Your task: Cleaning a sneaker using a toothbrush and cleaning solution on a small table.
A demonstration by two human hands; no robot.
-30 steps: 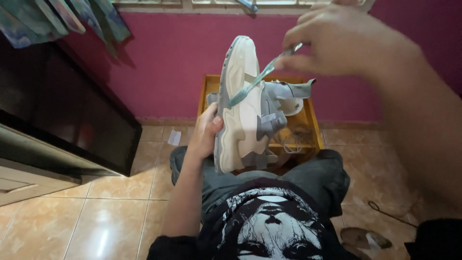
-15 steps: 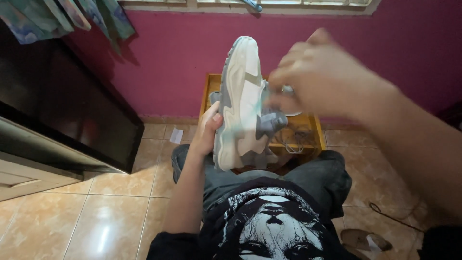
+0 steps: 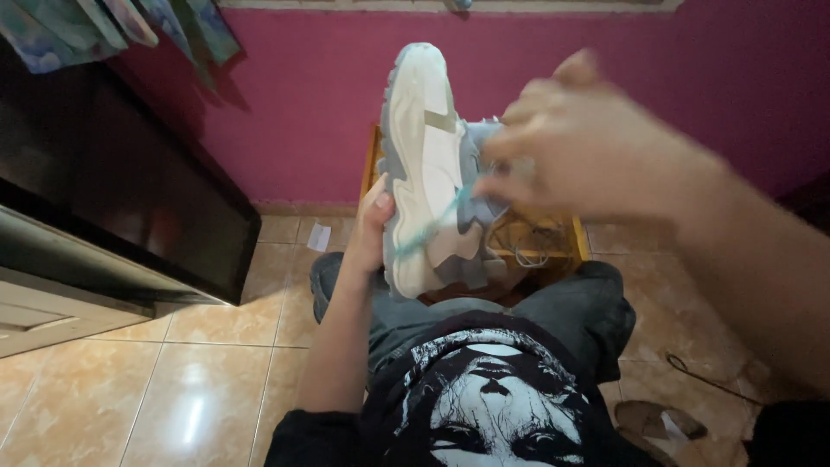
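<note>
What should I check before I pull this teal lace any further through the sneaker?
1. Left hand has a firm grip on the sneaker: ok, fingers wrap the sole edge at the lower part of the shoe.
2. Right hand has the teal lace pinched: ok, though the hand is blurred.
3. Lace runs free across the side of the shoe: ok, no knot shows on the visible stretch.
4. Which eyelet the lace passes through: cannot tell, the right hand hides it.
5. Sneaker held off the lap and above the wooden box: ok, it is raised and nearly upright.
</note>
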